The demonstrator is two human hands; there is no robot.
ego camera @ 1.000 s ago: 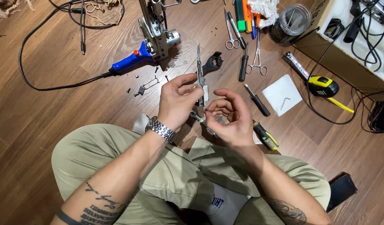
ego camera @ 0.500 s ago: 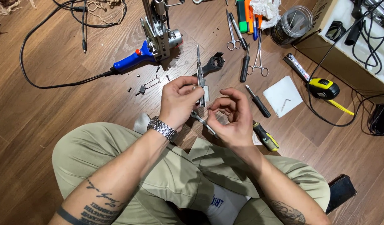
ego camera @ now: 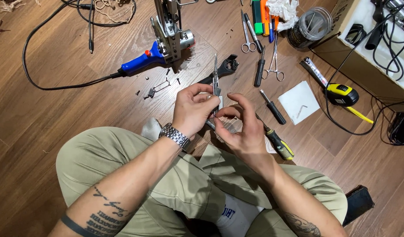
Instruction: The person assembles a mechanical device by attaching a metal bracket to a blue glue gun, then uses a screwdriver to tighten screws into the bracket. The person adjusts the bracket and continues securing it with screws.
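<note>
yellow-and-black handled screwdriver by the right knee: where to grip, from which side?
Grip the yellow-and-black handled screwdriver across its thick handle, fingers coming down from above, since it lies flat on the wooden floor. Come from the outer, right side: its shaft runs up-left under the right hand, and the trouser leg sits close below the handle's end.

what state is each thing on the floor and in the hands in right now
left hand: fingers pinching the slim metal tool, held upright
right hand: fingers curled at the tool's lower end
blue-handled power tool: lying on its side, corded
yellow tape measure: blade pulled out
silver scissors: shut, flat
clear round jar: upright
yellow-handled screwdriver: lying flat
</note>
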